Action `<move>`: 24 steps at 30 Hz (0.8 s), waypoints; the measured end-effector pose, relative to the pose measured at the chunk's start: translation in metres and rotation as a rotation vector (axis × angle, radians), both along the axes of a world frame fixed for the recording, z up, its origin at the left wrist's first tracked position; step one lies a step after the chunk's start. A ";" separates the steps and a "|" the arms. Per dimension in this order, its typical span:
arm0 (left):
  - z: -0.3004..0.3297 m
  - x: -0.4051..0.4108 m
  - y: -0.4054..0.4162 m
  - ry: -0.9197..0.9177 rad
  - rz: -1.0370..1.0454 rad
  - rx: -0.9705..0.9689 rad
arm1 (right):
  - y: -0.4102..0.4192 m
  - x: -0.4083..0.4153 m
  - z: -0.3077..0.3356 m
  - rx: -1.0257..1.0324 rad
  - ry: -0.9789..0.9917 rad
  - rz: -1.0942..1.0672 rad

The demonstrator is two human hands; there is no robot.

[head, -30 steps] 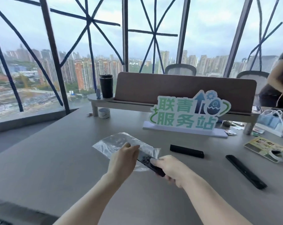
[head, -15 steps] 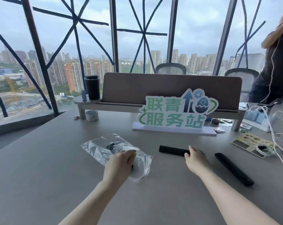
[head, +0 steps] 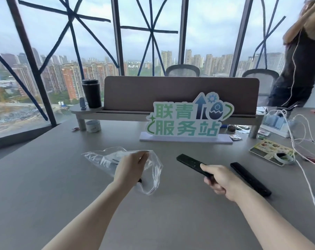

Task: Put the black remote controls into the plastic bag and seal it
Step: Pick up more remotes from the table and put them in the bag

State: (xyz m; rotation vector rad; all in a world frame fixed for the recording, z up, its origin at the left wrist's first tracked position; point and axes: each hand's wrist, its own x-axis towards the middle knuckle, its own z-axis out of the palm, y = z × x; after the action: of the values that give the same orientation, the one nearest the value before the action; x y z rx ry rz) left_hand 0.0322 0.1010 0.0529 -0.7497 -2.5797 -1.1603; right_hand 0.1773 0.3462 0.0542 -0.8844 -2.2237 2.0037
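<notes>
A clear plastic bag (head: 106, 157) lies on the grey table (head: 44, 186), its open mouth toward the right. My left hand (head: 130, 166) pinches the bag's upper edge; a dark remote shows faintly inside, mostly hidden by my hand. My right hand (head: 220, 180) is closed around the near end of a black remote control (head: 190, 163), which points up and left, lifted off the table. A second, longer black remote (head: 249, 175) lies flat just to the right of that hand.
A green and white sign (head: 185, 121) stands behind on a white base. A shelf with a brown panel (head: 180, 94) holds a black tumbler (head: 91, 93). A tape roll (head: 284, 157), a card and white cables (head: 301, 145) lie right. A person (head: 304, 56) stands far right.
My right hand let go of the first remote in the bag, reached right to the remote on the table and picked it up. My left hand raised the bag's edge.
</notes>
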 end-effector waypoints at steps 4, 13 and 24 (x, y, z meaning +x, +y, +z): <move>0.018 0.014 0.023 0.025 -0.071 0.026 | -0.025 0.032 0.028 -0.180 -0.016 0.203; 0.016 0.032 0.014 0.010 -0.039 0.001 | -0.097 -0.015 -0.019 -0.075 0.013 0.122; -0.012 0.031 0.003 0.011 0.001 -0.159 | 0.068 0.054 -0.040 0.914 -0.435 -0.463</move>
State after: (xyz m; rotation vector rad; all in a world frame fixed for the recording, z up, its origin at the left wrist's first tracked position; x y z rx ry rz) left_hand 0.0637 0.1038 0.0407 -0.7845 -2.6863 -0.9558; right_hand 0.2309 0.4139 0.0144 -1.5298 -2.3981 0.5108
